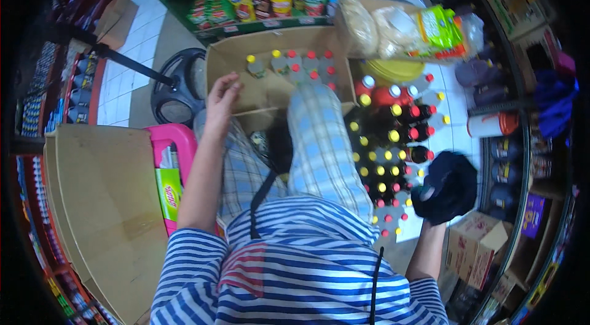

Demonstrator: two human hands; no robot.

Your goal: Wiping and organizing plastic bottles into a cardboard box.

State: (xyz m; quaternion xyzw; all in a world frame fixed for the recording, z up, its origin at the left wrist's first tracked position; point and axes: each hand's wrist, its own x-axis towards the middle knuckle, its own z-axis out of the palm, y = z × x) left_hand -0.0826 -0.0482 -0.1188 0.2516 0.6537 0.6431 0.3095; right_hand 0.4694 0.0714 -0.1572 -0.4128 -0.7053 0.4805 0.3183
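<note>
My left hand (224, 92) is raised at the left end of an open cardboard box (258, 102), fingers loosely bent and apart with nothing in them. Small clear bottles (294, 67) with yellow and red caps stand in the far and right part of that box. Out to the right, my right hand (434, 225) grips a bunched dark cloth (447, 186), which hides most of the fingers. The cloth is in front of several rows of dark soda bottles (394, 135) with yellow and red caps on the floor.
A green snack rack (246, 28) is beyond the box. Bagged goods (393, 30) lie at its right. A black round base with a pole (178, 85), a pink plastic chair (172, 134) and a large carton (110, 202) are at left. Shelves (510, 165) line the right.
</note>
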